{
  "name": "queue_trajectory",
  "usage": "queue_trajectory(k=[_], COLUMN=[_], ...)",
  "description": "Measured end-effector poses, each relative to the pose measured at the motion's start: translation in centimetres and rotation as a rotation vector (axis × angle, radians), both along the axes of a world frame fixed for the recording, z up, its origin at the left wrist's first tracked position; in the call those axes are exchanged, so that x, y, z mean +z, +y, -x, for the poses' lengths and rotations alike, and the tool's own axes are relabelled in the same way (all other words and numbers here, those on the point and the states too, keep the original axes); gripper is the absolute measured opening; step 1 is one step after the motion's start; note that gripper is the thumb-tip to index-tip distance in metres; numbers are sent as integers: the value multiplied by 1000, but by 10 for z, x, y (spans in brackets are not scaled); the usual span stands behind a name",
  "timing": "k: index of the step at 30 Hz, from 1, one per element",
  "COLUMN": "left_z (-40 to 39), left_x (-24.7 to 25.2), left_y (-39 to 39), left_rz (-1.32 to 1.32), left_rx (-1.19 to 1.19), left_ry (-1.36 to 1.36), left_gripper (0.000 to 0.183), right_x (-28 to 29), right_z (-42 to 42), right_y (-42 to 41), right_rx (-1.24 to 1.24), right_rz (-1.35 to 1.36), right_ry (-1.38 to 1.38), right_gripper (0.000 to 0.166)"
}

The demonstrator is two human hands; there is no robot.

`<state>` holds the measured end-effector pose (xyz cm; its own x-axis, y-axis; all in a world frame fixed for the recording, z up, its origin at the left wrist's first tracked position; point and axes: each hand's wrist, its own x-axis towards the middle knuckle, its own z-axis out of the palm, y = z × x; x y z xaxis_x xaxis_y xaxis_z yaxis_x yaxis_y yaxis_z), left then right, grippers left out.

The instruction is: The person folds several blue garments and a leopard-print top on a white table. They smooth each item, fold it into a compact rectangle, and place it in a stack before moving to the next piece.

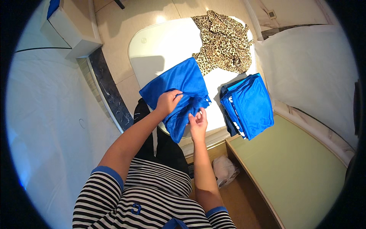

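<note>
A blue garment (180, 77) of smooth, slightly shiny fabric lies partly over the near edge of a white table. My left hand (167, 103) pinches a fold of it near the middle. At the garment's right edge is my right hand (198, 123), thumb and index finger apart, thumb against the loose fabric. The lower part of the cloth is bunched and hangs to a point past the table edge. Farther right sits a stack of folded clothes (248, 106), bright blue on top with darker layers below.
A leopard-print garment (226, 43) is spread crumpled on the far right of the white table (148, 65). Below right stands an open wooden compartment (243, 197) holding a plastic-wrapped bundle (224, 170), beside a pale green panel (291, 163). White sheeting (57, 120) covers the left side.
</note>
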<state>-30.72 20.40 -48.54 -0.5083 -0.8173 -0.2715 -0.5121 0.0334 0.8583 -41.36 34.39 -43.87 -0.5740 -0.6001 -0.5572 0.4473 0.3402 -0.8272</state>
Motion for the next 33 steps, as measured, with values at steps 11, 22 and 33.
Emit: queue_trajectory(k=[11, 22, 33], left_z=[9, -18, -56], left_x=[-15, 45, 30], left_y=[-11, -10, 20], left_rz=[-150, 248, 266], left_rx=[205, -204, 9], left_ry=[168, 44, -255], left_gripper=[16, 22, 28], right_x=[-24, -44, -42], right_z=[-12, 30, 28], right_y=[-45, -60, -78], right_rx=[576, 57, -121], right_rz=[-197, -19, 15], right_ry=[658, -73, -30], right_gripper=[40, 16, 21])
